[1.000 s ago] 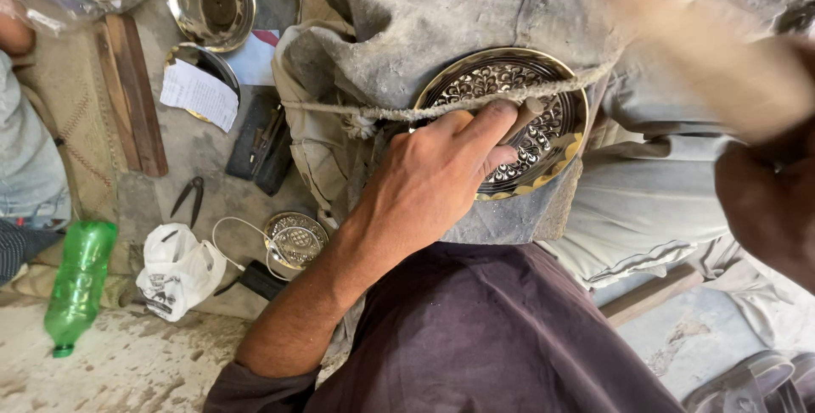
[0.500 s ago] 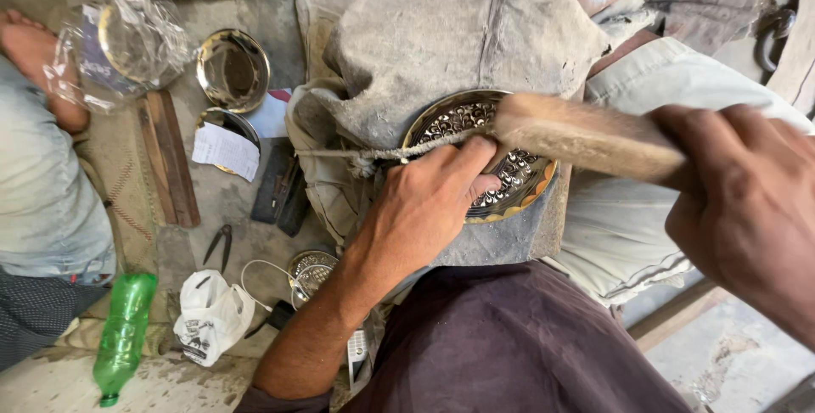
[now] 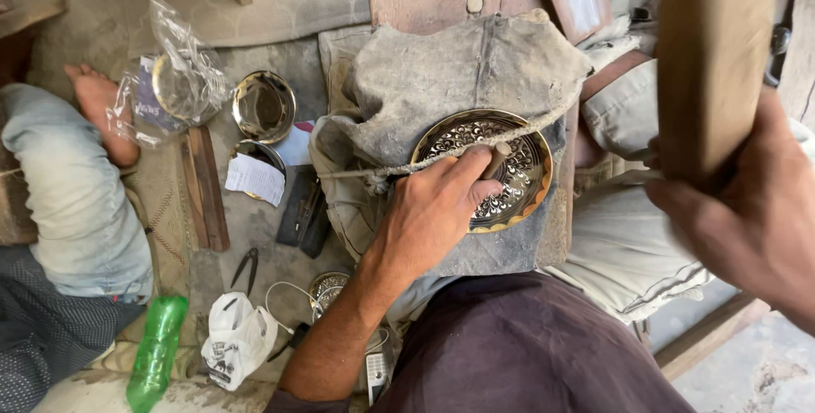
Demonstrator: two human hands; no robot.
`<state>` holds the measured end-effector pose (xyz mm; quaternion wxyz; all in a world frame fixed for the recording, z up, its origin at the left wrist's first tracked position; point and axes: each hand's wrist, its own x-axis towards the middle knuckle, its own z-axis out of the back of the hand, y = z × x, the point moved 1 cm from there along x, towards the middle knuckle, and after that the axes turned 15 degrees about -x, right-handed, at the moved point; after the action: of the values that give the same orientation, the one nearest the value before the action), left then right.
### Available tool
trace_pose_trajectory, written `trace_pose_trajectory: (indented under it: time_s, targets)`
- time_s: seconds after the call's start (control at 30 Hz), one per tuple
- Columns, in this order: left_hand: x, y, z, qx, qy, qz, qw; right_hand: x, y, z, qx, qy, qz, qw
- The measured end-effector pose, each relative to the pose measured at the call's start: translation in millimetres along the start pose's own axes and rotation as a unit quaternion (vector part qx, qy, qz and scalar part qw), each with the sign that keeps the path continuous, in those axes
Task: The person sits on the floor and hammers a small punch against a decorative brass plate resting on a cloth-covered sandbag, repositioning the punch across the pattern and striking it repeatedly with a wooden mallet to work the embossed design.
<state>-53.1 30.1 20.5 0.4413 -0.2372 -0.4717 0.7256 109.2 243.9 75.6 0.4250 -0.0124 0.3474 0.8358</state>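
Observation:
An engraved brass plate [image 3: 519,151] lies on a grey cloth-covered block [image 3: 458,73], held down by a rope [image 3: 526,129] stretched across it. My left hand [image 3: 433,209] rests on the plate's left side and grips a small chisel [image 3: 499,157] whose tip stands on the pattern. My right hand [image 3: 747,226] is raised at the right edge, close to the camera and blurred, gripping a thick wooden mallet [image 3: 709,56] that points upward.
A shiny metal bowl [image 3: 263,107], a second plate wrapped in clear plastic [image 3: 174,86], wooden strips [image 3: 204,188], pliers [image 3: 244,269], a white bag [image 3: 238,337] and a green bottle [image 3: 157,349] lie on the floor at left. Another person's leg and bare foot [image 3: 98,112] are at far left.
My right hand has swung the mallet up from across the plate to a raised, upright position. The view has tilted down slightly. My left hand stays on the chisel.

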Motion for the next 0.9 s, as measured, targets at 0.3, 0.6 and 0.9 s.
trace_pose_trajectory:
  time_s: [0.3, 0.6, 0.9]
  targets:
    - [-7, -10, 9, -0.101, -0.074, 0.013, 0.992, -34, -41, 0, -0.253, -0.059, 0.062, 0.964]
    - [10, 8, 18, -0.041, 0.074, -0.05, 0.995, -60, -98, -59, -0.188, -0.078, -0.127, 0.971]
    - [15, 11, 11, -0.023, 0.129, -0.039, 0.991, -41, -70, -55, -0.209, -0.163, 0.023, 0.964]
